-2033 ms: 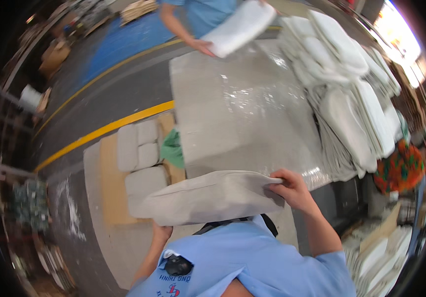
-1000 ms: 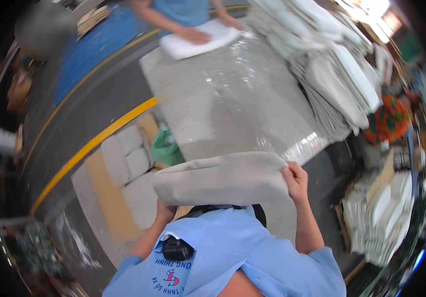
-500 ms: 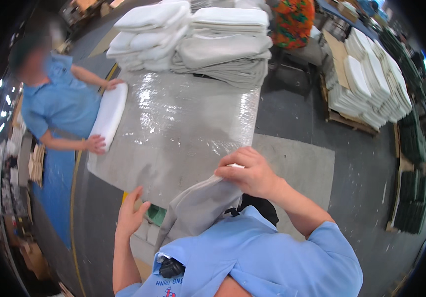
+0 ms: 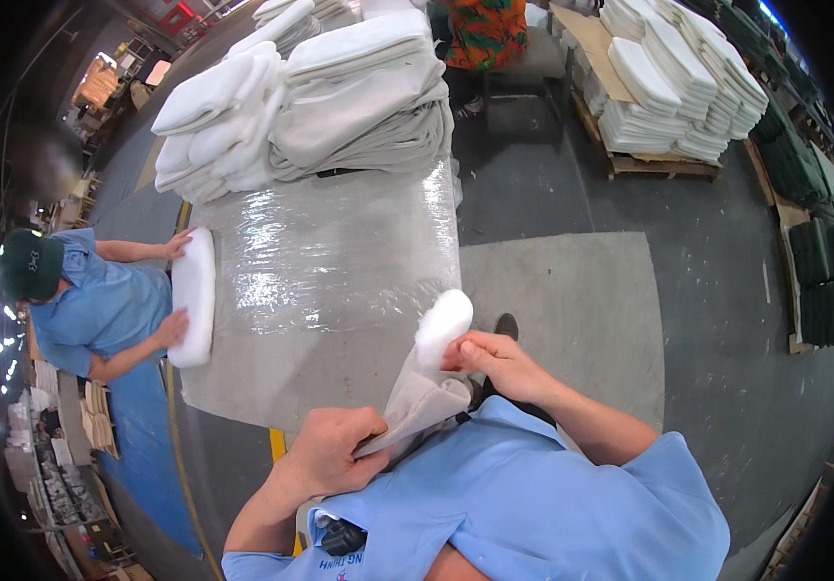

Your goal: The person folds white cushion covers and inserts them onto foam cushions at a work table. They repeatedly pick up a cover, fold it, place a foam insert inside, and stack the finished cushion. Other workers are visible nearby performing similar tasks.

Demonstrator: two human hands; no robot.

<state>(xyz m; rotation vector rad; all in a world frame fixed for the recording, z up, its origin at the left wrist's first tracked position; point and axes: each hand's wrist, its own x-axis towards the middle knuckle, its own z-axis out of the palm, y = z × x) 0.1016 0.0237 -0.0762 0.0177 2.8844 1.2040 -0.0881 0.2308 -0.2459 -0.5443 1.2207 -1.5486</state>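
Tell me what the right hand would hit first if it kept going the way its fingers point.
The right hand points left, toward the white foam insert it already touches; beyond that lies the plastic-wrapped table, though depth is unclear.

Both forearms bare, entering from the lower edge, elbows bent, left hand (image 4: pixel 334 450) closed in a pinching grip near the chest, right hand (image 4: pixel 496 363) raised slightly higher, fingers curled
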